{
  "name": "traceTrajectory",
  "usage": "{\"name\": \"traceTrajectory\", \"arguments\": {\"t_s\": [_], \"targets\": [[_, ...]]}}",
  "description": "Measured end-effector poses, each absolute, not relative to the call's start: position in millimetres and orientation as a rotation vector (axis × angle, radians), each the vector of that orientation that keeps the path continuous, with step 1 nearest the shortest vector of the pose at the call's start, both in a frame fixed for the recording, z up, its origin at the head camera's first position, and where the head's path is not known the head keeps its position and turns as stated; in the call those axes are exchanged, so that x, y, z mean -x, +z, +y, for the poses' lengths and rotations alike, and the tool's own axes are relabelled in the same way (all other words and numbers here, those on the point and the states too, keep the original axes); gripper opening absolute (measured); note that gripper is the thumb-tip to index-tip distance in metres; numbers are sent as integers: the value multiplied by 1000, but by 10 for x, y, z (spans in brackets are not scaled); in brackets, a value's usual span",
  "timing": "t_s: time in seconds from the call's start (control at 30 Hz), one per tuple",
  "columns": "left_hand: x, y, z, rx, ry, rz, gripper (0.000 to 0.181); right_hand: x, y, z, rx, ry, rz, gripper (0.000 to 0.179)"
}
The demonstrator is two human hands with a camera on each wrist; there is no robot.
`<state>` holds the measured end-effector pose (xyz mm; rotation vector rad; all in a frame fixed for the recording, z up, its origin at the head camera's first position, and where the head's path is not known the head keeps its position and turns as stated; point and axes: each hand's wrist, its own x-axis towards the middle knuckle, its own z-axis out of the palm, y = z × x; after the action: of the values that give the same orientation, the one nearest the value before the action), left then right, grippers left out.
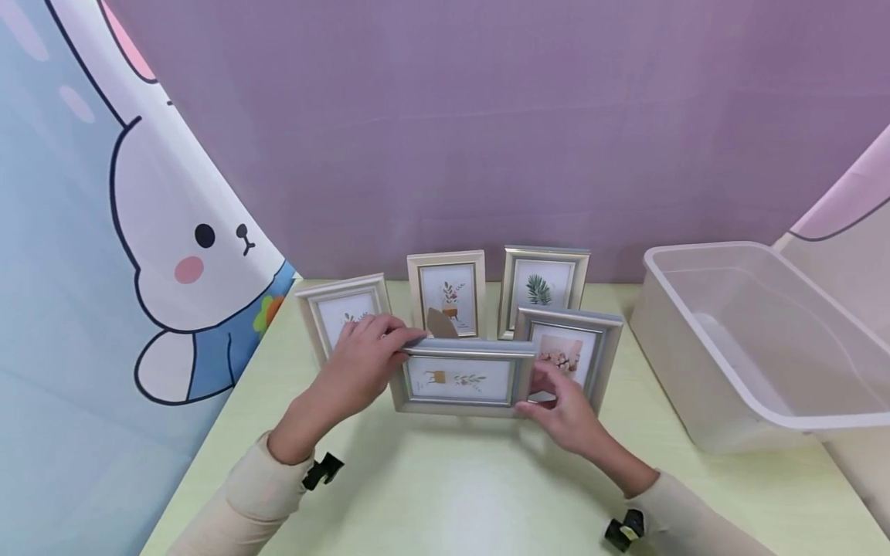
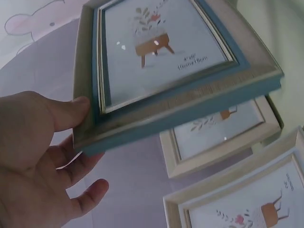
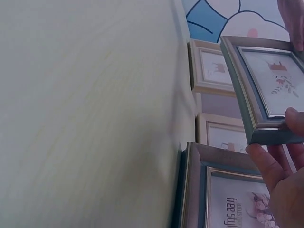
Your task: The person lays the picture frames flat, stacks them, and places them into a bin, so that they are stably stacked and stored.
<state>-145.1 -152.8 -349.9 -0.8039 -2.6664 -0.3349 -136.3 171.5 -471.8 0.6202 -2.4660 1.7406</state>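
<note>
A picture frame (image 1: 459,378) with a grey-blue and silvery border is held sideways between both hands, its potted-plant picture lying on its side. My left hand (image 1: 361,359) pinches its upper left corner; in the left wrist view the thumb (image 2: 71,114) lies on the border's front and the fingers are behind. At the other end my right hand (image 1: 566,413) pinches the frame near its lower right corner, thumb in front. A brown flap (image 1: 441,324) shows above the held frame's top edge. In the right wrist view the held frame (image 3: 275,85) stands off the table surface.
Behind stand a cream frame (image 1: 348,309) at left, another cream frame (image 1: 445,266), a frame with a green leaf picture (image 1: 538,289), and a grey frame with a flower picture (image 1: 562,351). A beige plastic bin (image 1: 688,363) stands on the pale table (image 1: 452,494) at right.
</note>
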Motion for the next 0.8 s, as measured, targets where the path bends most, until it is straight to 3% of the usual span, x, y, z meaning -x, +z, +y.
{"name": "traceTrajectory", "arguments": {"t_s": [0.23, 0.8], "targets": [[1526, -3458, -1770, 824, -641, -2739, 38, 1366, -4705, 1761, -651, 1771, -2451, 57], [1883, -3736, -2061, 923, -1672, -2802, 76, 1347, -4714, 1783, -683, 1729, -2425, 57]]}}
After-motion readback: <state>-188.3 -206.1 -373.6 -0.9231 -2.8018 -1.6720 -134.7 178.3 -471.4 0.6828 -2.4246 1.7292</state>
